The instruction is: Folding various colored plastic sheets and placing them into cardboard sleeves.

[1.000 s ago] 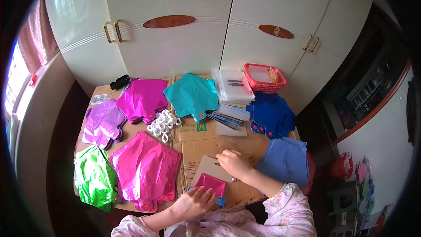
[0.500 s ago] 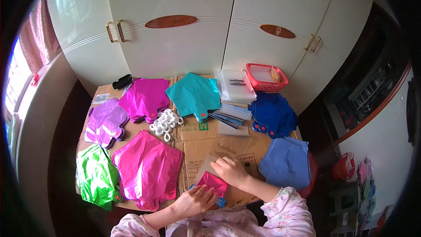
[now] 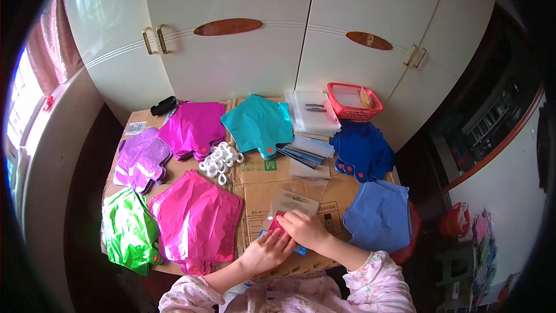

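Observation:
A clear plastic bag (image 3: 294, 203) with a folded pink foil balloon (image 3: 274, 224) at its near half lies in front of me on the cardboard. My left hand (image 3: 268, 251) rests over the near end of it, fingers stretched out and laid flat. From the right, my right hand (image 3: 302, 229) has its fingers curled down onto the bag and the pink foil, close to the left fingertips. A blue strip (image 3: 300, 250) peeks out beneath both hands; what it belongs to is hidden. Left of the hands lies a stack of flat pink foil balloons (image 3: 197, 214).
Flat foil balloons in green (image 3: 128, 232), lilac (image 3: 141, 159), magenta (image 3: 192, 127), teal (image 3: 258, 124), dark blue (image 3: 366, 148) and light blue (image 3: 377, 214) ring the cardboard (image 3: 255, 188). White rings (image 3: 220, 159), clear bags (image 3: 313, 113), thin packets (image 3: 307, 149) and a red basket (image 3: 353, 110) lie farther back.
My right hand has moved slightly nearer, down over the pink foil. My left hand has shifted a little right, so the two hands now meet and cover more of the foil.

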The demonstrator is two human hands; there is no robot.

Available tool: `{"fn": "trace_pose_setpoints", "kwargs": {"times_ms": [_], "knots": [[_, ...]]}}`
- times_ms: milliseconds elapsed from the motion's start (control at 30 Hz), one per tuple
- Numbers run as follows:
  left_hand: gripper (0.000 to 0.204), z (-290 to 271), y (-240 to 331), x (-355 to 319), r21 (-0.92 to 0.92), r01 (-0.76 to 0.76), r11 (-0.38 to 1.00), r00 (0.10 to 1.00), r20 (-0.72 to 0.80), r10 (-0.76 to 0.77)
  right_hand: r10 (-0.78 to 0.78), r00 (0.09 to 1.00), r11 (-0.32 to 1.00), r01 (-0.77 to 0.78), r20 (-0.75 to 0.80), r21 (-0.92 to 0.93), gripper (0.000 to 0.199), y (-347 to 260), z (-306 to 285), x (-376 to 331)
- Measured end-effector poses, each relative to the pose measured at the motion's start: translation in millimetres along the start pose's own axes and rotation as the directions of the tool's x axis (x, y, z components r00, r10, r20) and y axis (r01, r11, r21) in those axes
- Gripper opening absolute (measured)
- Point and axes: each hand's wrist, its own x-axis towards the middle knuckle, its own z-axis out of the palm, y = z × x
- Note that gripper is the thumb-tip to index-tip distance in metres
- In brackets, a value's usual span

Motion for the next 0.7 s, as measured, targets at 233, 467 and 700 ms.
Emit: {"fn": "trace_pose_setpoints", "kwargs": {"times_ms": [233, 467, 700], "knots": [[0.042, 0, 1, 0, -0.161, 0.18, 0.971, 0.977, -0.088, -0.195, 0.904, 0.397, -0.186, 0.025, 0.161, 0.982, 0.043, -20, 3, -52], [0.042, -11, 9, 9, -0.089, 0.192, 0.977, 0.977, -0.082, -0.199, 0.591, 0.68, -0.635, 0.061, 0.434, 0.77, 0.048, -66, -4, -59], [0.041, -13, 8, 12, -0.015, 0.211, 0.977, 0.971, -0.112, -0.211, 0.726, 0.534, -0.521, 0.015, 0.433, 0.854, 0.021, -71, 6, -61]]}}
